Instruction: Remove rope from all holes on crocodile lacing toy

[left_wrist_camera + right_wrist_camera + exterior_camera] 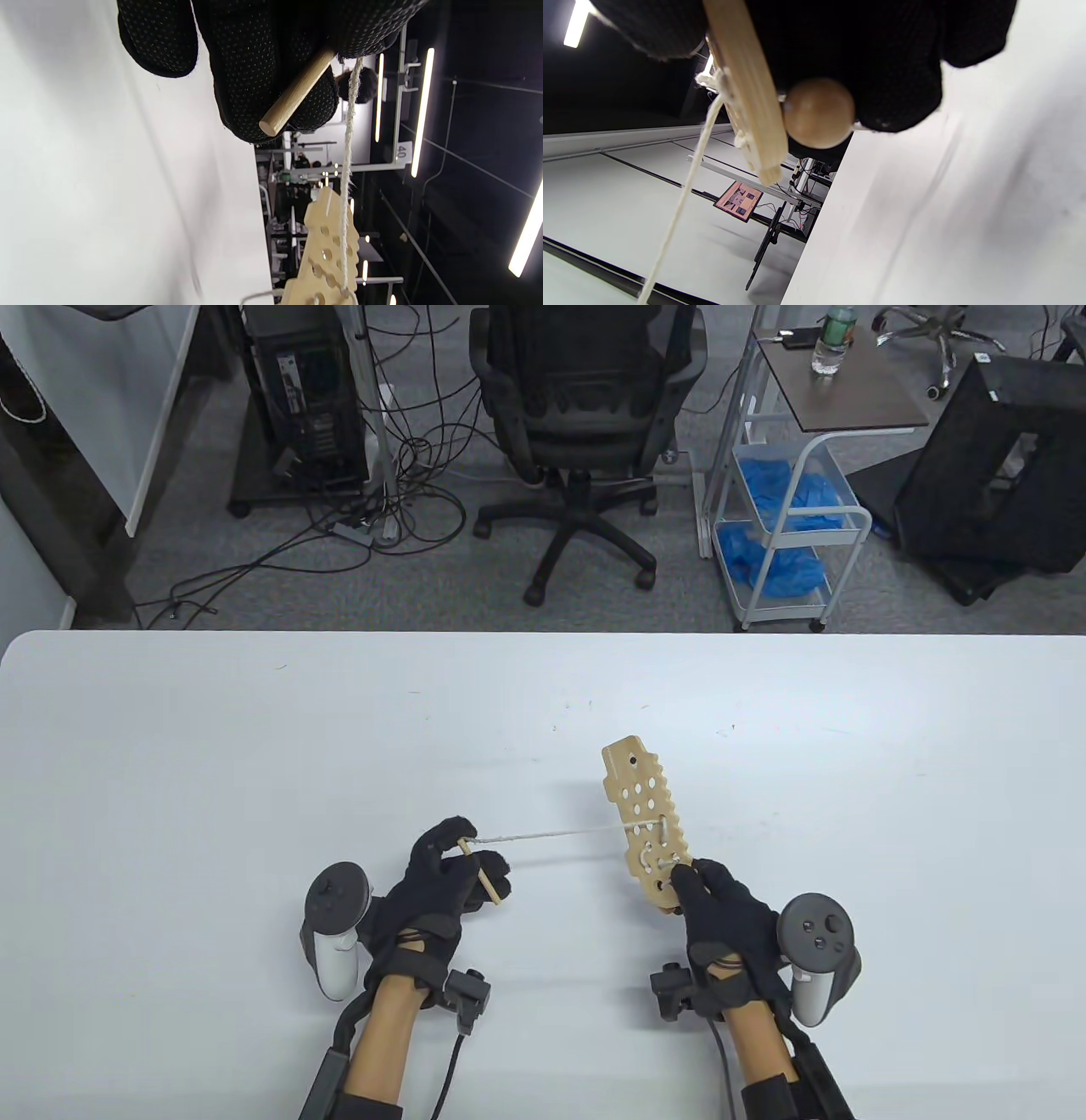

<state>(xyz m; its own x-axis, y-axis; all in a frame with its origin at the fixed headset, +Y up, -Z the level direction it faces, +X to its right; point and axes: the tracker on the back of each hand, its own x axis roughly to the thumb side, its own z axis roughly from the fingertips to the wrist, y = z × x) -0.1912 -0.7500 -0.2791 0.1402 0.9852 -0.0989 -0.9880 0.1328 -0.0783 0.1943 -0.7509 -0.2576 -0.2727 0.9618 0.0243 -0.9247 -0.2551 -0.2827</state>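
The wooden crocodile lacing toy (643, 815) is a flat pale board with several holes, held tilted above the white table (254, 746). My right hand (711, 899) grips its near end, fingers curled round the edge. A white rope (551, 836) runs taut from the toy's middle holes leftward to a wooden stick (480, 874). My left hand (462, 869) pinches that stick. The left wrist view shows the stick (297, 91) between my fingertips, the rope (348, 169) leading to the toy (328, 254). In the right wrist view, a round wooden bead (818, 112) sits against the toy (746, 89).
The table's far edge runs across the middle of the table view. Beyond it on the floor stand a black office chair (585, 415), a white cart (789, 500) with blue items, and a computer tower (297, 398) with cables.
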